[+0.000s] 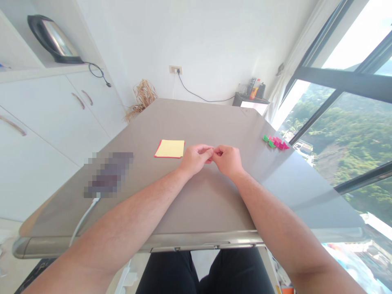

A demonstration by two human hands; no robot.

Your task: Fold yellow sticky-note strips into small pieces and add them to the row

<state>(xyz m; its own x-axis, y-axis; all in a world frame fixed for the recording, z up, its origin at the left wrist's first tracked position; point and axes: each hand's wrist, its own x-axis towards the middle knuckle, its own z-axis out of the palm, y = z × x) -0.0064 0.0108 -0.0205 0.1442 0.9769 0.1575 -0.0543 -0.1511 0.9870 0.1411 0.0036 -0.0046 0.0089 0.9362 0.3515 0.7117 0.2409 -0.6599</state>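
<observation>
My left hand [195, 158] and my right hand [228, 160] meet above the middle of the grey table [196, 196], fingers curled and pinched together. Between the fingertips a small pink piece [213, 154] shows, too small to name. A stack of square paper [170, 148], yellow on top with a red sheet under it, lies flat just left of my left hand. A cluster of small pink and green folded pieces [275, 142] sits near the table's right edge, well away from both hands.
A blurred-out dark object [108, 174] with a white cable lies on the table's left part. White cabinets [45, 122] stand at left, dried grass [143, 96] at the table's far corner, a large window [352, 122] at right.
</observation>
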